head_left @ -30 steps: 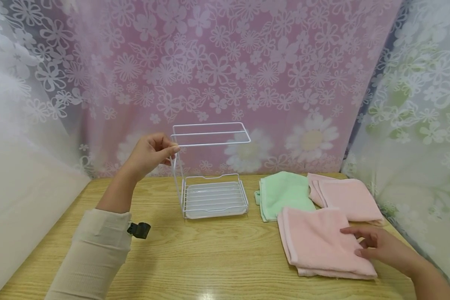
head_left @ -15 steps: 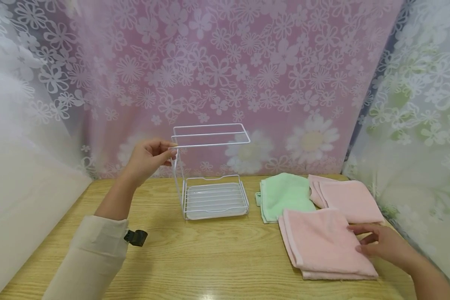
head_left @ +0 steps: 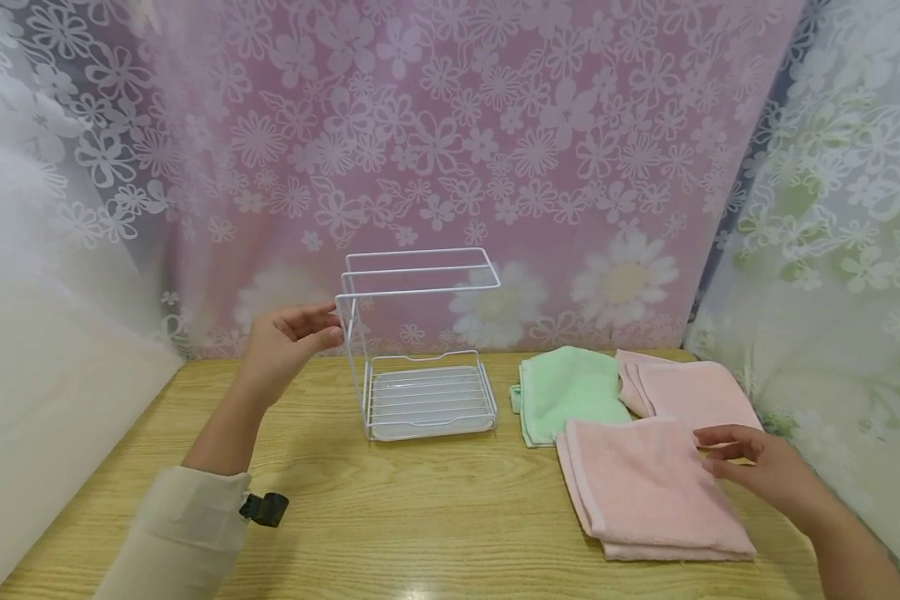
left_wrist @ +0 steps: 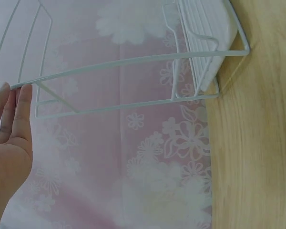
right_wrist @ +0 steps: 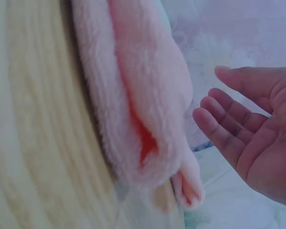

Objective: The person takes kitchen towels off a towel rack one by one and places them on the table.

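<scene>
A white wire rack point(head_left: 343, 350) stands on the table, with slim bars across its top and a white tray point(head_left: 427, 404) in its slatted base. My left hand point(head_left: 283, 343) is at the rack's upper left side, fingers loosely extended. In the left wrist view, the fingertips point(left_wrist: 24, 93) are right at a corner of the frame. A folded pink towel point(head_left: 648, 492) lies at the front right. Over its right edge hovers my right hand point(head_left: 765, 471), fingers spread and relaxed, holding nothing. The right wrist view shows the palm point(right_wrist: 271, 157) apart from the towel.
Behind the front towel lie a folded green towel point(head_left: 570, 387) and a second pink towel point(head_left: 697, 387), partly overlapped by it. Flowered curtains point(head_left: 450, 150) close off the back and sides of the wooden table point(head_left: 420, 517). A black clip-like piece point(head_left: 264, 508) sits at the left cuff.
My left hand has let go of the rack's top corner and shifted down and left. My right hand has lifted slightly off the front pink towel. The rack and towels stay put.
</scene>
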The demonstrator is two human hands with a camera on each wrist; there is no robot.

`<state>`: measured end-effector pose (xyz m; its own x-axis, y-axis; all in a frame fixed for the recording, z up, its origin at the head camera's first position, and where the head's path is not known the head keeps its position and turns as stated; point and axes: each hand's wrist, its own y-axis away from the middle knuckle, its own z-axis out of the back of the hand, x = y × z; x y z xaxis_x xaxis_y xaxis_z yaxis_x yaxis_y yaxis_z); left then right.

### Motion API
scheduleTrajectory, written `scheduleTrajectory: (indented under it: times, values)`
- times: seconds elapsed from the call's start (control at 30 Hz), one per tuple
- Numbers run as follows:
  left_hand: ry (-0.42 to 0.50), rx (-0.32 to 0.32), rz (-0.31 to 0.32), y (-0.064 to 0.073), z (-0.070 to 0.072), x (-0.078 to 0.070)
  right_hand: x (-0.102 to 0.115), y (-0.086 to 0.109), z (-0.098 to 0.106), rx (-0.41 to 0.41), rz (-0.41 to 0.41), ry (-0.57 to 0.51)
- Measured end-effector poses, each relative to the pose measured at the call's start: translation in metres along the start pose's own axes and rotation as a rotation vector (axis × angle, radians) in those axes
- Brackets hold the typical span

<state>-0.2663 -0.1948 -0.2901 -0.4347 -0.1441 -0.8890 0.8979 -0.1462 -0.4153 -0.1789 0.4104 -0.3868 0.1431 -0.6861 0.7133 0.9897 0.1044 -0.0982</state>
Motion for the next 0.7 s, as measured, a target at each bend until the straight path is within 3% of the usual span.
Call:
scheduleTrajectory:
  times: [0.43, 0.7]
  values:
    - [-0.019, 0.04, -0.011, 0.017, 0.001, 0.013, 0.032, -0.005, -0.01, -0.073, 0.077, -0.121]
    - [-0.046, 0.041, -0.003, 0.029, 0.004, 0.019, 0.053, -0.01, -0.021, -0.118, 0.2, -0.196]
